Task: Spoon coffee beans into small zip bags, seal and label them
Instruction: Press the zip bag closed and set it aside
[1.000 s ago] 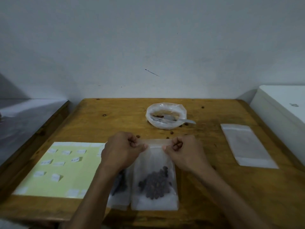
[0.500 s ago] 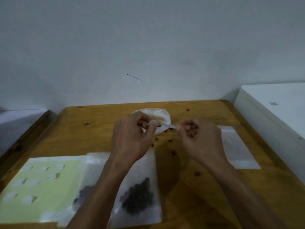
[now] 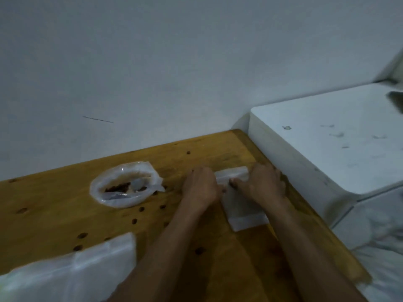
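Against a white wall, both hands, left (image 3: 201, 188) and right (image 3: 265, 184), are resting on an empty bag (image 3: 237, 199) near the table's (image 3: 54, 214) right edge, fingers curled at its top, likely to open it.

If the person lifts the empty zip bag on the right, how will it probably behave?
The empty zip bag lies flat and thin under both hands, so it probably flops when lifted. It holds nothing, so it is likely very light. Its smooth plastic may slide on the wooden table.
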`<state>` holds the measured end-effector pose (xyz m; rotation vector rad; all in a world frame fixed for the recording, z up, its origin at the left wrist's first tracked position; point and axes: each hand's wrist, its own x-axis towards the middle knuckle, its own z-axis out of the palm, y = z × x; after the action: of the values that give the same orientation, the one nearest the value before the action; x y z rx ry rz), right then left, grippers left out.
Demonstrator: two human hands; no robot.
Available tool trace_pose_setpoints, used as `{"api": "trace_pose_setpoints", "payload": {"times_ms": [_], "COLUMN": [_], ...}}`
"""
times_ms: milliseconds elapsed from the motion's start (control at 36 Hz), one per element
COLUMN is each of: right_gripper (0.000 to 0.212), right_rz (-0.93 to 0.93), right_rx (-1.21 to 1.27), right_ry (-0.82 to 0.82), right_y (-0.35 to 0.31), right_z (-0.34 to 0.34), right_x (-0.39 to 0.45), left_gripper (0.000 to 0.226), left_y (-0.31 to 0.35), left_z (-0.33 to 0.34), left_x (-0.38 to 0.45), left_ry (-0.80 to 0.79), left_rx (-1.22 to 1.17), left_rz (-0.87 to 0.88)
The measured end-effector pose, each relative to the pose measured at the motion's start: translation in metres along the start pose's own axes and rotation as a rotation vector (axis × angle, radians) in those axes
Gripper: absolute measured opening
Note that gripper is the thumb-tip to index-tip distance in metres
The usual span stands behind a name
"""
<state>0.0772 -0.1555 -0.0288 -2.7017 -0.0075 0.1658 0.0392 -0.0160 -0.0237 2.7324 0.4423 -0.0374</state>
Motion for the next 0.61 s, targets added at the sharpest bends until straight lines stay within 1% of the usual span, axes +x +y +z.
{"api": "trace_pose_setpoints", "payload": {"times_ms": [56,111,222,278,306,389,417,472,500,528,583,611], "right_gripper": [0.084,0.086,0.091,0.094,0.092,0.069,0.067,0.069,0.066,0.055,0.027,0.022], "right_rz": [0.008,0.019,0.031,0.048,0.06,0.045,0.026,-0.017,-0.05,-0.096,-0.207,-0.259], "right_rx": [0.019,0.044,0.093,0.15,0.187,0.368,0.455,0.61,0.657,0.68,0.754,0.83], "right_ry": [0.0,-0.017,-0.01,-0.003,0.001,0.022,0.024,0.002,-0.013,-0.023,-0.051,-0.075], "right_y": [-0.001,0.0,0.002,0.001,0.001,0.005,0.007,0.008,0.007,0.006,0.0,-0.003], "right_z": [0.0,0.0,0.001,0.0,-0.001,-0.004,-0.007,-0.019,-0.027,-0.037,-0.058,-0.066], "right_x": [0.002,0.004,0.007,0.006,0.006,0.006,0.005,0.0,-0.005,-0.011,-0.024,-0.03], "left_gripper": [0.054,0.057,0.052,0.045,0.039,0.013,0.008,0.008,0.01,0.012,0.016,0.019], "left_y": [0.001,0.001,0.0,0.001,0.002,0.003,0.004,0.005,0.006,0.006,0.003,0.0], "left_z": [0.004,0.004,0.004,0.004,0.003,0.001,-0.001,-0.012,-0.02,-0.028,-0.047,-0.057], "left_x": [0.008,0.014,0.018,0.016,0.013,0.003,0.0,-0.006,-0.01,-0.014,-0.022,-0.028], "left_ry": [-0.043,-0.083,-0.092,-0.079,-0.058,0.058,0.098,0.156,0.177,0.19,0.214,0.231], "left_rx": [0.054,0.074,0.009,-0.04,-0.075,-0.233,-0.294,-0.406,-0.47,-0.551,-0.705,-0.751], "left_rz": [-0.016,-0.029,-0.042,-0.044,-0.043,-0.004,0.016,0.053,0.069,0.083,0.113,0.126]}}
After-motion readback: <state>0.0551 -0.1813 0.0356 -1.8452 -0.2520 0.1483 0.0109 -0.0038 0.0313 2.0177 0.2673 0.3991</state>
